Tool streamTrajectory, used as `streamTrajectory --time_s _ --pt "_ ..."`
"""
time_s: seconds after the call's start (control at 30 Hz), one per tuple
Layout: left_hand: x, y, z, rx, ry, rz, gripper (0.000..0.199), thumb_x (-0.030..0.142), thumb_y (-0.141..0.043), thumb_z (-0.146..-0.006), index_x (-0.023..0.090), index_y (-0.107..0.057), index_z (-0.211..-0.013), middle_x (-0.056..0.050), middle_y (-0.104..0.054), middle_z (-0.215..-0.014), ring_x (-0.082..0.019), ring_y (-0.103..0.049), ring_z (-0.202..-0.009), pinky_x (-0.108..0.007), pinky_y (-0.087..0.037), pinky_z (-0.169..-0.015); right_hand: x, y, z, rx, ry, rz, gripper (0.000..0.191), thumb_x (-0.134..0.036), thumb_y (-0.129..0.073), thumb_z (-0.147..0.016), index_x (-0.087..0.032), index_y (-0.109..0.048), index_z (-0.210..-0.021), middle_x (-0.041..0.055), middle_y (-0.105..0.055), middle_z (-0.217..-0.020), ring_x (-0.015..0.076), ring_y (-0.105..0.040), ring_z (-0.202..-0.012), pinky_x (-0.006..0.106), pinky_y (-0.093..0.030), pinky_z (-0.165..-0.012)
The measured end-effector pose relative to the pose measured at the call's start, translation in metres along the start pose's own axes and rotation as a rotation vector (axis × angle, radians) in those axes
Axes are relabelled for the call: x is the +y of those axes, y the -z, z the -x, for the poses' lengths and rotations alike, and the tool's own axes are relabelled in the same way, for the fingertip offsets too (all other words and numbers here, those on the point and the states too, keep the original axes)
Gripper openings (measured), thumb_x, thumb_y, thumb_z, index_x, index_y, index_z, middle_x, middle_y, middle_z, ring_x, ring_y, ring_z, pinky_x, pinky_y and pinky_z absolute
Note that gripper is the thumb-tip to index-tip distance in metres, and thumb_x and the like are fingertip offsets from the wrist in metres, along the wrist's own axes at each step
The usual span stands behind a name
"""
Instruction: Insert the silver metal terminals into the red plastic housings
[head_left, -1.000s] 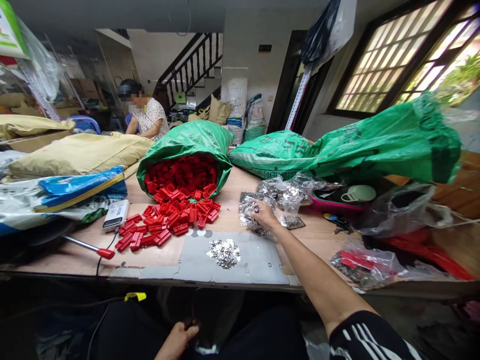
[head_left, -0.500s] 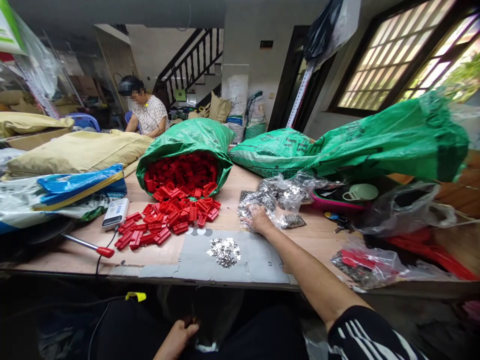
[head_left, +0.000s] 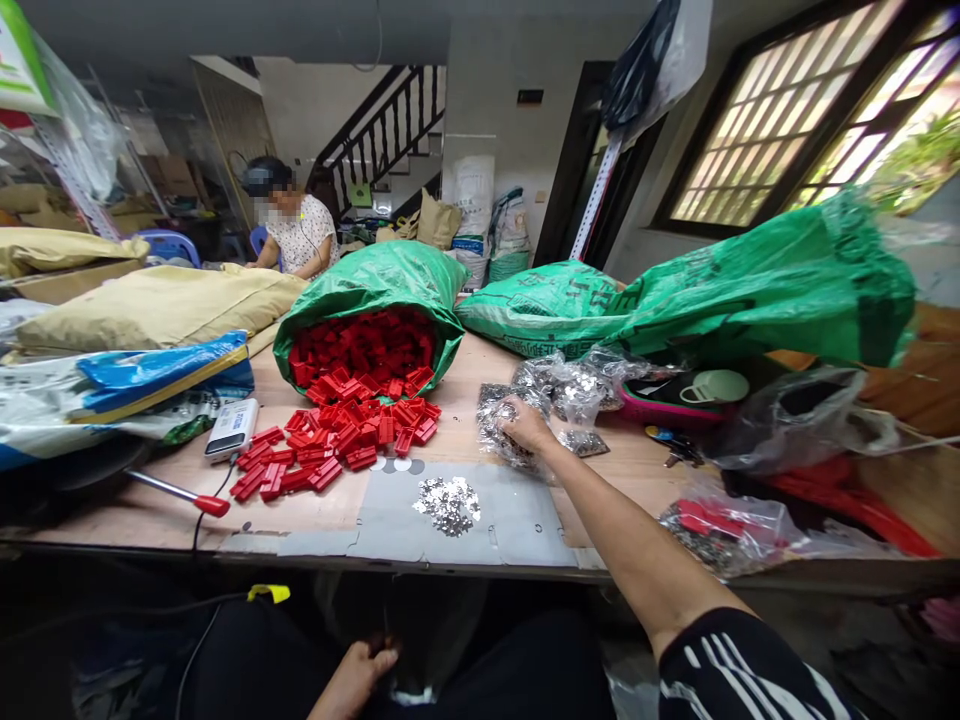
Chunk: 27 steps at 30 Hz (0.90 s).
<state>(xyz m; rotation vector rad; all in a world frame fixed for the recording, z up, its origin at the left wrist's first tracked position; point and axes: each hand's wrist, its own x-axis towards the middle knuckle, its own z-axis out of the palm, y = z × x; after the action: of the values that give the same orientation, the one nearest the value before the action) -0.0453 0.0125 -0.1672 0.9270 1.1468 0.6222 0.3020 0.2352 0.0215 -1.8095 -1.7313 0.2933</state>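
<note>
Stretched out over the table, my right hand [head_left: 531, 428] has its fingers curled on a clear plastic bag of small metal parts [head_left: 496, 425]. More clear bags of shiny metal pieces [head_left: 581, 390] lie right behind it. A loose heap of small silvery metal pieces [head_left: 448, 505] rests on a grey sheet [head_left: 517, 520] at the table's front. Below the table edge, near my lap, my left hand [head_left: 358, 675] is closed; what its fingers hold is too dark to make out. Red plastic parts [head_left: 337, 440] spill from a green woven sack [head_left: 397, 265] left of the grey sheet.
A white power bank [head_left: 231, 430] with a cable and a red-handled rod [head_left: 210, 506] lie at left. At right are a pink basket [head_left: 667, 410], keys [head_left: 679, 445] and a bag with red and metal parts [head_left: 712, 530]. Another person [head_left: 296, 230] sits beyond the table.
My right hand has shifted slightly up and to the right at the bag, its fingers more curled. My left hand stays where it was. The camera view has moved slightly.
</note>
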Motion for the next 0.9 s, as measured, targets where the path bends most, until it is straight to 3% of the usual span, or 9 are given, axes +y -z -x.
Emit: streamTrajectory --time_s 0.27,0.7,0.9 --pt "0.011 0.000 0.004 -0.031 0.053 -0.011 0.049 0.050 -0.078 -0.058 0.012 -0.072 -0.089 -0.007 -0.067 -0.074 -0.024 -0.060 -0.083 -0.033 -0.046 -0.077 -0.003 0.005 -0.010 0.045 -0.071 -0.224 0.023 -0.028 -0.059 -0.068 -0.022 -0.067 -0.090 -0.0001 -0.068 -0.086 0.0191 -0.060 -0.081 0.028 -0.044 -0.075" --pt "0.021 -0.002 0.009 -0.020 0.030 -0.019 0.044 0.045 -0.078 -0.059 0.012 -0.072 -0.087 -0.006 -0.067 -0.073 -0.024 -0.059 -0.084 -0.033 -0.045 -0.079 -0.009 0.013 -0.005 0.102 -0.246 -0.664 0.033 -0.039 -0.063 -0.060 -0.018 -0.061 -0.086 -0.0053 -0.057 -0.057 0.0118 -0.050 -0.048 0.021 -0.038 -0.045" --pt "0.019 -0.003 0.010 -0.006 0.033 0.004 0.044 0.046 -0.078 -0.058 0.012 -0.072 -0.085 -0.007 -0.067 -0.074 -0.025 -0.059 -0.086 -0.033 -0.045 -0.080 -0.015 0.019 0.004 0.116 -0.328 -0.823 0.035 -0.037 -0.065 -0.058 -0.019 -0.057 -0.087 -0.0071 -0.054 -0.054 0.0083 -0.043 -0.039 0.019 -0.033 -0.035"
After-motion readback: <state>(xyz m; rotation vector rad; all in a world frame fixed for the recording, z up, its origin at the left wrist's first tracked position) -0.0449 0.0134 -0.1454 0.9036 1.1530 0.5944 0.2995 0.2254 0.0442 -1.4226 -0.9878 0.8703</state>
